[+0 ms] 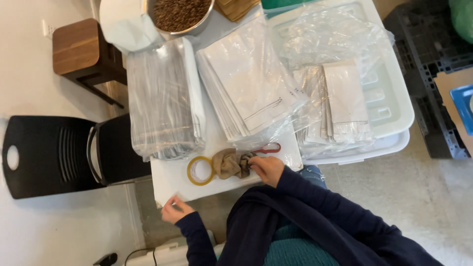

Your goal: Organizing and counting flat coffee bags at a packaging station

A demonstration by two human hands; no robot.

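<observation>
My right hand (266,169) lies on the near part of the white table (170,180), and its fingers pinch the right end of a crumpled brown cloth (230,163). A roll of clear tape with a yellow core (199,171) lies just left of the cloth. Red-handled scissors (270,148) lie just beyond my right hand, partly under a plastic-wrapped stack. My left hand (175,209) touches the table's front edge with its fingers loosely bent and holds nothing. Both arms wear dark navy sleeves.
Stacks of white pouches in clear plastic (246,83) and a clear bag bundle (160,101) fill the table. A metal bowl of brown grains (180,14) stands at the back. On the right are a white bin lid (394,106) and a black crate (426,74). On the left are a black chair (49,155) and a wooden stool (79,47).
</observation>
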